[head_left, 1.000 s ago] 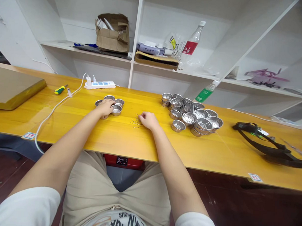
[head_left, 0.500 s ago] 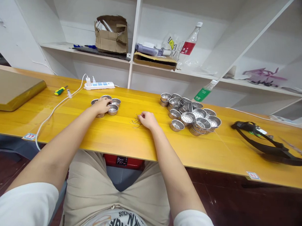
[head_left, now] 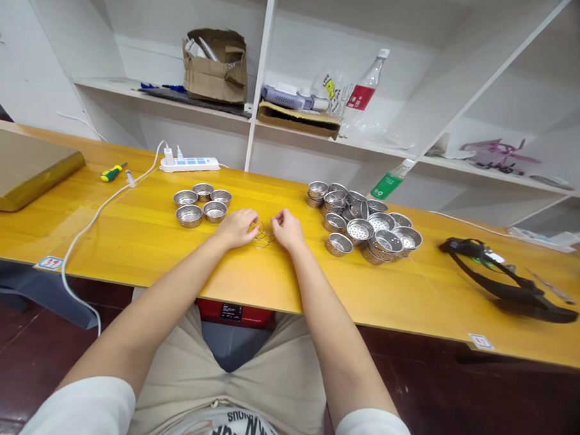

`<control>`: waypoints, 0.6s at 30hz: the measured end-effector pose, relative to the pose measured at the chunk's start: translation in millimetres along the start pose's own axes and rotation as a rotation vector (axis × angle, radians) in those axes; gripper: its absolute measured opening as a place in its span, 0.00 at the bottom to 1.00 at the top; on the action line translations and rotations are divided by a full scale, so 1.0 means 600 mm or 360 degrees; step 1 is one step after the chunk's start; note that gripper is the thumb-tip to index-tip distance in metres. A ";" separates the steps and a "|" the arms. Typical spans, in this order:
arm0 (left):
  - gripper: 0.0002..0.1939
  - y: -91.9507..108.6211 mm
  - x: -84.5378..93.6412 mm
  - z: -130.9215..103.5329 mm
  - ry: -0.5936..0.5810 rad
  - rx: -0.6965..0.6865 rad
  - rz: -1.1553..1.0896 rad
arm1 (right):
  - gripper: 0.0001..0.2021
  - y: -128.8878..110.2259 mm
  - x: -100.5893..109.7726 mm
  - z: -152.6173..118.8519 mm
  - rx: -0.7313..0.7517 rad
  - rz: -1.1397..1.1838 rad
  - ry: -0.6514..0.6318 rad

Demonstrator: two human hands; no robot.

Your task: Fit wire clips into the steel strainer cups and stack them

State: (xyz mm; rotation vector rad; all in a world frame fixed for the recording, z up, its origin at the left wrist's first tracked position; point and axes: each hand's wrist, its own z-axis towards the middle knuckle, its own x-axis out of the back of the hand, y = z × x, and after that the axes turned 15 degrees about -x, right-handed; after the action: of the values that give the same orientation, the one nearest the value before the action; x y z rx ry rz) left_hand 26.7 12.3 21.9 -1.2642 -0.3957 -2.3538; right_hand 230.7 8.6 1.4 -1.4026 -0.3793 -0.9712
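Observation:
Several thin curved metal wires (head_left: 264,241) lie in a small tangle on the yellow table between my hands. My left hand (head_left: 239,228) is at their left side, fingers curled together; what it pinches, if anything, is too small to make out. From the right, my right hand (head_left: 288,230) pinches at the wire tangle with thumb and forefinger, on what looks like one thin wire. Left of my left hand, several small perforated metal cups (head_left: 189,216) stand upright in a group. To the right of my right hand is a larger cluster of the same cups (head_left: 360,229), some stacked.
Behind the cups stand a white power strip (head_left: 191,164) and a green-labelled bottle (head_left: 387,183). A screwdriver (head_left: 112,173) and a white cable (head_left: 98,219) lie left. A black strapped headset (head_left: 503,278) is at the right. Shelves hold a cardboard box (head_left: 214,70).
My left hand has left the small group of cups and moved right to the wires. My right hand stays almost in place, and the camera view has shifted slightly.

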 end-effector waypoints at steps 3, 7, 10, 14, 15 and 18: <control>0.07 -0.001 -0.014 -0.018 0.0015 0.0030 -0.0054 | 0.04 0.005 -0.004 0.006 -0.0005 0.0066 0.0112; 0.06 -0.016 -0.014 -0.030 0.0087 0.0204 -0.0222 | 0.02 0.005 -0.001 0.010 -0.0066 0.0129 0.0095; 0.06 -0.020 -0.014 -0.030 0.0118 0.0270 -0.0270 | 0.02 0.004 0.004 0.009 -0.0107 0.0173 0.0055; 0.04 -0.028 0.001 -0.030 0.0138 0.0227 -0.0183 | 0.03 0.005 0.008 0.009 -0.0131 0.0245 0.0064; 0.04 -0.033 0.010 -0.032 0.0176 0.0230 -0.0119 | 0.03 0.006 0.008 0.009 -0.0130 0.0263 0.0067; 0.04 -0.059 0.041 -0.043 0.0401 0.0370 0.0090 | 0.02 0.007 0.006 0.009 -0.0117 0.0293 0.0075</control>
State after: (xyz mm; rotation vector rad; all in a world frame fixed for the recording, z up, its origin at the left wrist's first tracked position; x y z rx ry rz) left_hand -21.6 25.8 26.9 -0.8504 -0.5253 -2.3039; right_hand 238.0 11.8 2.4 -1.4509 -0.1773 -0.8726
